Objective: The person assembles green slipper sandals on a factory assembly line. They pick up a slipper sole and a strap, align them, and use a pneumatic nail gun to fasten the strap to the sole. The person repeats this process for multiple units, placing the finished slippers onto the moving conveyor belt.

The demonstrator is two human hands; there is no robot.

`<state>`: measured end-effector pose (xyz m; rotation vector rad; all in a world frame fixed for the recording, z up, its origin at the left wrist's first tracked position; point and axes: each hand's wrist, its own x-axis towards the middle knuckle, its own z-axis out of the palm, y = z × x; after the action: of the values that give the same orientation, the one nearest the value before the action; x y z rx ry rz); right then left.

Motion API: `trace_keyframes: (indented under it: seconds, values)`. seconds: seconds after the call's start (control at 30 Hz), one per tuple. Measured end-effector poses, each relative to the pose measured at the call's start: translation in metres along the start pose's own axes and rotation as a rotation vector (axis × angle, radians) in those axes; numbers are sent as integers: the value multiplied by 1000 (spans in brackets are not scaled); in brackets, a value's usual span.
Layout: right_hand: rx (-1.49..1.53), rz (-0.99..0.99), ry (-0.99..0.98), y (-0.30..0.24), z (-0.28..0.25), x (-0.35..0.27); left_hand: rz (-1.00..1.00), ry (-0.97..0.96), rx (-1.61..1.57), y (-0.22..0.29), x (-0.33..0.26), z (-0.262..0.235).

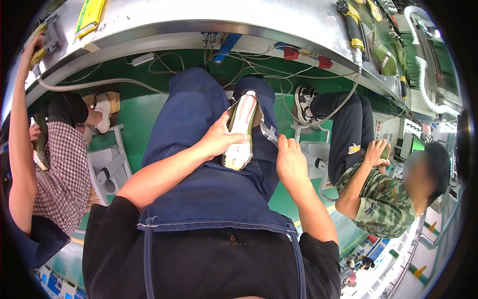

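Observation:
A shoe upper on a last [242, 121] rests over my lap, its pale underside facing up and olive-green material showing along the sides. My left hand [219, 137] is closed around its left side, with the thumb lying across the underside. Ragged cream-coloured material shows at the end nearest me. To the right of the shoe, my right hand [293, 159] is closed, fingers pinched at the end of a thin grey-white strip [269, 133]. That strip reaches toward the shoe's right edge; whether it is attached there I cannot tell. A dark blue apron [214, 199] covers my lap.
Ahead runs a metal workbench [199, 15] with a yellow booklet [90, 17] and a yellow-black power tool [353, 30]. Cables [239, 62] hang beneath it. A person [383, 194] sits at right, holding a green item; another person [55, 174] works at left.

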<state>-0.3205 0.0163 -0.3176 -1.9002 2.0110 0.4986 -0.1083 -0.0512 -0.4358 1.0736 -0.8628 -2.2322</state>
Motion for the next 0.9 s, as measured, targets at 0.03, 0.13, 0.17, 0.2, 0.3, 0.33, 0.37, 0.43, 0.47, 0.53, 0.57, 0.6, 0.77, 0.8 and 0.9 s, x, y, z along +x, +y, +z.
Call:
trace_keyframes:
  seconds: [0.03,0.13,0.17,0.2,0.3,0.33,0.37,0.43,0.47,0.53,0.57,0.6,0.77,0.8,0.9]
  values:
    - [-2,1,2,-1,-1,0,8,0,1,-1,1,0]
    - [-6,-4,-4,-2,-4,-1,2,-4,-6,-2,2,0]
    - [-7,-8,-9,-2,-4,0,-5,-6,-11,-2,2,0]
    - [4,-18,-22,-1,-3,0,-2,-5,-7,-1,2,0]
    - [27,-48,-57,0,-1,2,7,2,7,2,0,1]
    - [37,-51,-75,0,-2,4,-6,4,17,5,0,2]
    - [47,-54,-93,0,-2,5,-19,7,26,8,-1,3]
    - [82,-83,-100,-1,-5,6,-21,12,46,4,2,1]
    - [99,-98,-103,-2,-6,7,-21,15,55,2,3,0]
    - [124,-120,-97,-2,-8,8,-6,21,53,0,4,0]
    - [137,-132,-94,-2,-9,9,1,24,52,0,4,1]
    - [139,-138,-102,-2,-10,10,-6,16,34,0,3,1]
    - [149,-158,-122,-4,-11,11,-42,11,38,5,3,1]
    - [146,-164,-122,-5,-12,11,-43,12,41,6,3,1]
    - [130,-191,-120,-6,-13,14,-43,13,42,6,4,0]
